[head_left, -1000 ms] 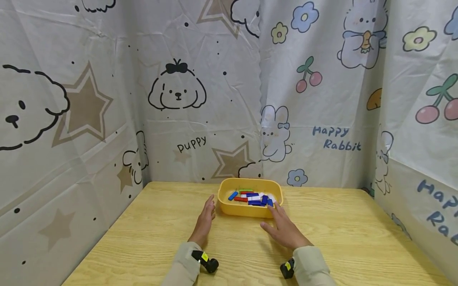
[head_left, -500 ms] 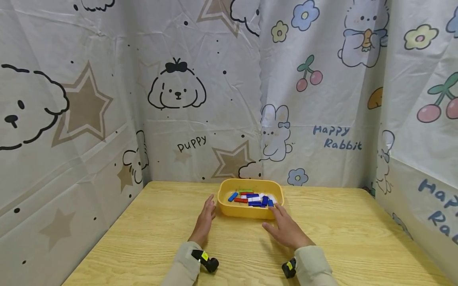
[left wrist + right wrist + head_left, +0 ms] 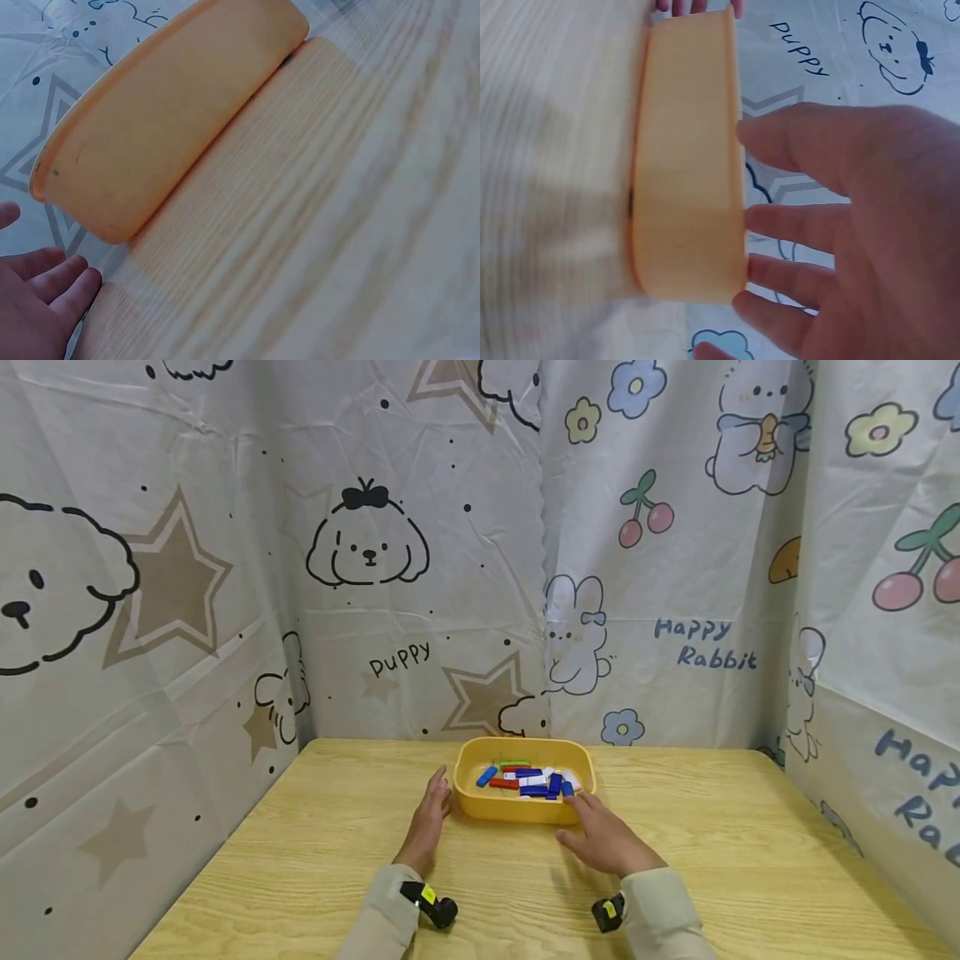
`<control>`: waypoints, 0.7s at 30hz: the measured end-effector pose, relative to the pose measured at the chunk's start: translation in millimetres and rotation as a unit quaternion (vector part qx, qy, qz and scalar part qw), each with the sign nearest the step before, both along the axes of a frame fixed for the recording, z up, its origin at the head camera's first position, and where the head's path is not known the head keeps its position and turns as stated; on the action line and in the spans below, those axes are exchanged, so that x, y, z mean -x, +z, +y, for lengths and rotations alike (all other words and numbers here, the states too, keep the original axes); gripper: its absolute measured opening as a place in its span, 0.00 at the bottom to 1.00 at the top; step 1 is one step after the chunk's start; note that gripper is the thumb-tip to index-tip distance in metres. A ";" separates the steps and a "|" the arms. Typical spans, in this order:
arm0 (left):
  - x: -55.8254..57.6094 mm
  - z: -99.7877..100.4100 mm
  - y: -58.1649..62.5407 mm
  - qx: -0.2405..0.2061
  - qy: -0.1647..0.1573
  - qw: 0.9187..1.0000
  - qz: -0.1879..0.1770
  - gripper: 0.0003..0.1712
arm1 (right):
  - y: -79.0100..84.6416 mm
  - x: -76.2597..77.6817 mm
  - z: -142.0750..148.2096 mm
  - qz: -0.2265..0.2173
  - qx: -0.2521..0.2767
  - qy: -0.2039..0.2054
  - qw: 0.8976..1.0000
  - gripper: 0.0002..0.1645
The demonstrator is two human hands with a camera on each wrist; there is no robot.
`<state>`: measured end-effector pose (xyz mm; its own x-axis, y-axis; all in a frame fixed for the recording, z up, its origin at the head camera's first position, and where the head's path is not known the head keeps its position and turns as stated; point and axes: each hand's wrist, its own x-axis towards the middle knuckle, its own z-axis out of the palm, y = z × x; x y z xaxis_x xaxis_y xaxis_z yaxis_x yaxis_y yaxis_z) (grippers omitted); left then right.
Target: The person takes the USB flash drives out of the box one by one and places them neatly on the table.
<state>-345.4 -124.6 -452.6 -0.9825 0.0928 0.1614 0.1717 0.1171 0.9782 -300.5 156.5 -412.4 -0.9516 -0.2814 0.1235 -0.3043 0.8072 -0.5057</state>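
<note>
A yellow plastic basin [image 3: 517, 811] stands on the wooden table, holding several small oblong pieces [image 3: 533, 781] in blue, white, red and green; their exact kind is too small to tell. My left hand [image 3: 427, 827] is beside the basin's left end, fingers extended and nothing held. In the left wrist view, a gap shows between that hand [image 3: 41, 307] and the basin [image 3: 157, 127]. My right hand [image 3: 611, 839] reaches the front right rim with spread, fairly straight fingers. In the right wrist view, its fingertips [image 3: 761, 217] lie at the rim of the basin [image 3: 686, 165].
The wooden table [image 3: 300, 877] extends around the basin on all sides. Behind it and along both sides hangs a white printed curtain [image 3: 420, 610]. Each wrist carries a small black camera, such as the left one's camera [image 3: 438, 910].
The basin has slid slightly nearer to me, with the right hand drifting a little to the right at its rim. The left hand has hardly moved. My head view has tilted slightly down.
</note>
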 end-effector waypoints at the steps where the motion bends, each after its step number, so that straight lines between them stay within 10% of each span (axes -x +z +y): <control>1: -1.9 0.1 2.2 0.002 0.000 1.000 0.000 0.34 | 0.9 -0.4 -0.1 0.001 -0.003 -0.001 1.000 0.33; 21: 24.4 -3.4 -30.5 0.064 0.038 0.997 0.017 0.38 | 25.6 -18.0 0.8 -0.013 -0.039 0.017 0.999 0.16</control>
